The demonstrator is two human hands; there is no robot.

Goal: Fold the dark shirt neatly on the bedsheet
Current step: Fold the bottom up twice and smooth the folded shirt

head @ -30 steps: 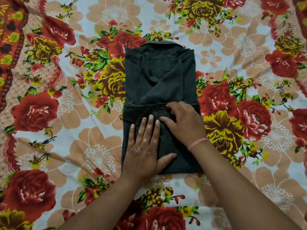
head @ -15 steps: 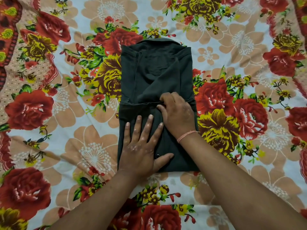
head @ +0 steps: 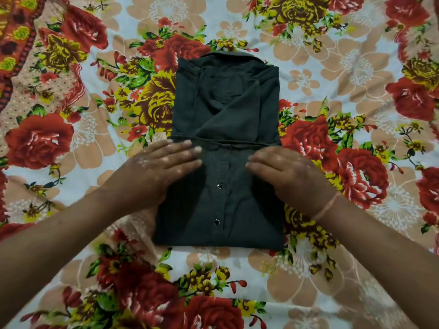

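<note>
This looks like a home, most likely a bedroom. A big soft bedsheet point(head: 356, 67) fills the whole view. It is white with large red roses, yellow flowers, green leaves and pale orange blooms printed all over it. A red patterned border runs down its far left side. The cloth has small wrinkles, like a sheet spread over a bed. A dark shirt point(head: 223, 148) lies folded flat on it, the way clothes get folded at home after washing. No walls or furniture can be seen.
</note>
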